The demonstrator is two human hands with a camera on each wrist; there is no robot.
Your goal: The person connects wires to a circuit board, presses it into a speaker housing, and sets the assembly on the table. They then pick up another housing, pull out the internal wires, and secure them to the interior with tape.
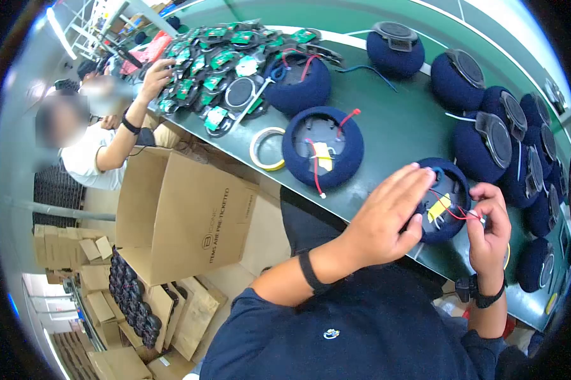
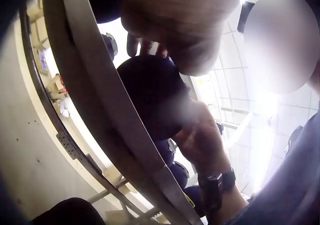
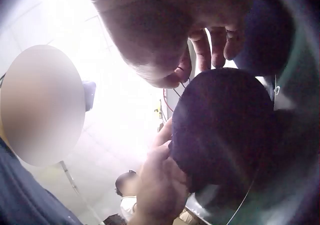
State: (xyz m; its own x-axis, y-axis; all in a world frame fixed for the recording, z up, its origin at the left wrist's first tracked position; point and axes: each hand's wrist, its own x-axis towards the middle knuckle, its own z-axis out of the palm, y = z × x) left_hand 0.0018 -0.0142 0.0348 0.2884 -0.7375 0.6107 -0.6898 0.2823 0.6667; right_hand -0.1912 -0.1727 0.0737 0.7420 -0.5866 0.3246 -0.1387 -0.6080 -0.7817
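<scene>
In the head view a navy, fabric-covered round shell (image 1: 461,180) lies with its hollow side up, showing a yellow tag (image 1: 439,207) and red wires. My left hand (image 1: 387,218) rests on its left rim with fingers extended. At its right side my right hand (image 1: 490,228) pinches the red wires' ends between thumb and fingers. In the left wrist view the shell (image 2: 150,95) appears dark below my left hand (image 2: 175,20). The right wrist view has the shell (image 3: 225,125) under my right hand (image 3: 165,30); its inside is hidden there.
A second open shell (image 1: 349,152) with red wires sits left, beside a tape roll (image 1: 268,149). Behind are another shell (image 1: 301,88) and piled green-board parts (image 1: 212,60). Several shells with black discs (image 1: 482,149) stand right. A large carton (image 1: 190,215) and another person (image 1: 98,149) are left.
</scene>
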